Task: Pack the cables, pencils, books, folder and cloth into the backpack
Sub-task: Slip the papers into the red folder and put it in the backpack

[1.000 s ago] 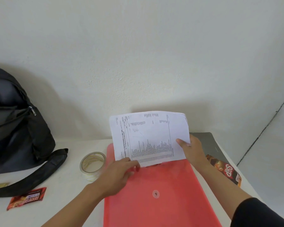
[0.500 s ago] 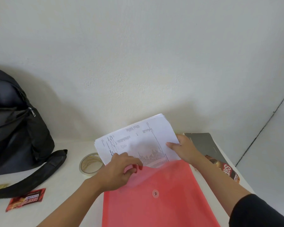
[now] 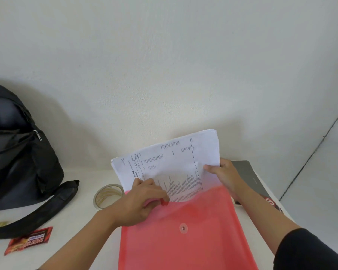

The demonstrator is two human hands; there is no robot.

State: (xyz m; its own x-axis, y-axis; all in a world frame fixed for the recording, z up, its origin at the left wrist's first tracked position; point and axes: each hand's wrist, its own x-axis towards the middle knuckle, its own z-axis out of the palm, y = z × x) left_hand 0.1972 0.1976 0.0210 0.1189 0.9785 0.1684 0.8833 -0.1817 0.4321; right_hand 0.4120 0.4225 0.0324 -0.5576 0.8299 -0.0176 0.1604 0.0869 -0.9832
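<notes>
A red plastic folder (image 3: 185, 242) with a snap button lies on the white table in front of me. A stack of printed papers (image 3: 170, 162) stands tilted with its lower edge inside the folder's mouth. My left hand (image 3: 142, 201) pinches the folder's front sheet at the opening, fingers curled over it. My right hand (image 3: 225, 176) grips the right edge of the papers. The black backpack (image 3: 18, 152) stands at the far left against the wall, its zip open and a strap trailing onto the table.
A roll of clear tape (image 3: 107, 195) sits left of the folder. A red snack wrapper (image 3: 28, 240) lies at the front left. A grey book (image 3: 248, 176) and a red-and-black packet (image 3: 272, 204) lie at the right table edge, by the wall.
The papers have come down from being held up over the folder and their lower edge has slid into its mouth. My left hand moved from the papers to the folder's opening.
</notes>
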